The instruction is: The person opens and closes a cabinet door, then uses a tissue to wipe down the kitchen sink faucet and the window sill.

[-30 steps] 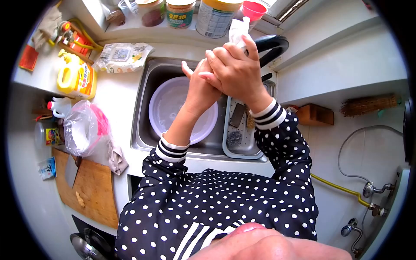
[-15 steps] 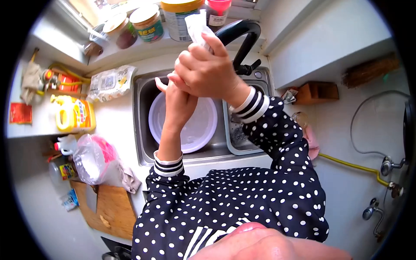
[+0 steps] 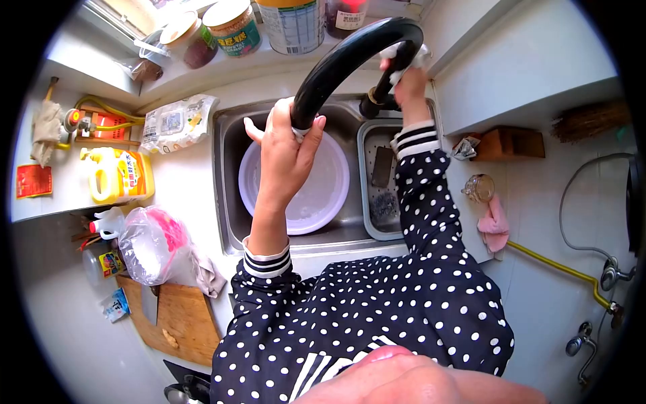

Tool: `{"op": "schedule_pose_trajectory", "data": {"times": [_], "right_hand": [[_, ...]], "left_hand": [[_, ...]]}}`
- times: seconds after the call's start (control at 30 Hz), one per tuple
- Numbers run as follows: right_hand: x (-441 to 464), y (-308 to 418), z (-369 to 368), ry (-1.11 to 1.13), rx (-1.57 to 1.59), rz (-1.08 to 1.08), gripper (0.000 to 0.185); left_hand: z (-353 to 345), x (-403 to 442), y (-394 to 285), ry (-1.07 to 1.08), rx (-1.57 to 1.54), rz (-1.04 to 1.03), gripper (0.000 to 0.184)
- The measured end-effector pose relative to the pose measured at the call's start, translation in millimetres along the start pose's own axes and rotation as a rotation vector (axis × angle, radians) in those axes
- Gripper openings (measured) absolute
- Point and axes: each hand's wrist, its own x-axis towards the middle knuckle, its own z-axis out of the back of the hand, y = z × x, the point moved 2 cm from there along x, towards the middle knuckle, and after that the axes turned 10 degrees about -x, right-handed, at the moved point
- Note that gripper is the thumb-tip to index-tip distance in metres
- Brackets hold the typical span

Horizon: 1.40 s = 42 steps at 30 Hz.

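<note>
A black faucet (image 3: 356, 50) arches over the double sink, its spout end pointing down at the left. My left hand (image 3: 286, 151) is closed around that spout end, thumb on one side and fingers on the other, with a bit of white showing under it. At the rear part of the faucet neck, my right hand (image 3: 412, 86) presses a crumpled white wipe (image 3: 418, 55) around the black tube. The tube hides part of its fingers. Below my left hand, a pale lilac basin (image 3: 342, 172) sits in the left bowl of the sink (image 3: 227, 202).
A grey drain tray (image 3: 367, 202) with a dark block fills the right bowl. A wipes pack (image 3: 178, 124) and a yellow jug (image 3: 121, 176) stand at left. Jars and a can (image 3: 293, 27) line the sill. A knife lies on the cutting board (image 3: 182, 316).
My hands have moved apart. The right hand went right and back to the faucet neck with the white wipe; the left now grips the spout end. The spout has swung left and forward.
</note>
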Motion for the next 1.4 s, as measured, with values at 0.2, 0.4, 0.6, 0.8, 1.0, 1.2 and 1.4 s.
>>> {"op": "schedule_pose_trajectory", "data": {"times": [0.2,0.4,0.6,0.8,1.0,1.2,1.4], "right_hand": [[-49.1,-28.5,27.5,-0.308,-1.117,0.226,0.041],[-41.1,-32.1,30.9,-0.202,-0.880,0.384,0.033],[-112.8,-28.8,51.7,-0.080,-1.062,0.340,0.023],[-8.3,68.1,53.0,-0.187,-1.078,0.285,0.030],[95.1,-12.0,71.9,-0.022,-1.685,0.370,0.052],[119.9,-51.6,81.4,0.116,-1.914,0.289,0.059],[175.1,-66.2,60.7,0.430,-2.177,0.321,0.038]], "left_hand": [[-1.3,0.4,-2.8,0.023,0.009,0.010,0.023],[-3.7,-2.6,-9.2,-0.010,0.014,0.028,0.027],[-8.3,-4.2,-20.1,-0.204,0.239,-0.089,0.041],[-35.8,-46.5,-33.1,-0.393,0.113,-0.414,0.050],[-81.5,-73.6,-38.8,-0.009,0.114,-0.240,0.040],[-90.3,-86.0,-16.8,0.075,0.036,-0.048,0.030],[-97.5,-92.6,-1.4,0.099,-0.040,0.027,0.021]]}}
